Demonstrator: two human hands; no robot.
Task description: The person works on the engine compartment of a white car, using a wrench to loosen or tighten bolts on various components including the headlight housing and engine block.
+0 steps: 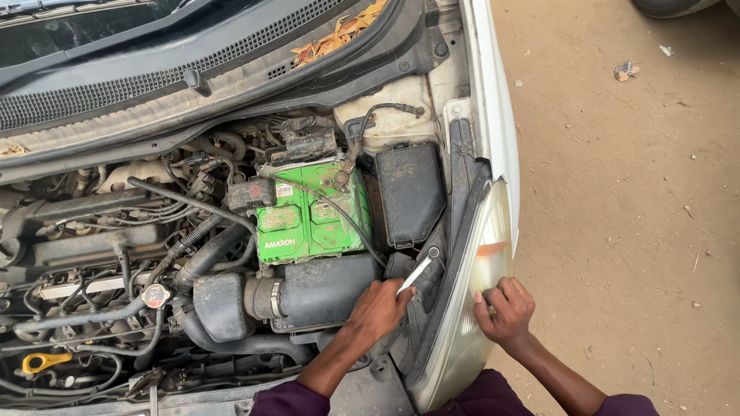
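I look down into the open engine bay of a white car. My left hand (378, 310) is closed around a slim silver wrench (420, 270), whose ring end sits near the back of the headlight (478, 277), beside a black air duct (320, 291). My right hand (505, 310) rests on the outer lens of the headlight at the fender edge, fingers curled against it and holding nothing. A green battery (312, 216) sits just behind the duct, with cables on its terminals.
A black fuse box (410, 192) stands right of the battery. The engine with hoses, a radiator cap (155, 295) and a yellow dipstick handle (42, 360) fills the left. Dry leaves (339, 35) lie by the cowl. Sandy ground (617, 192) lies to the right.
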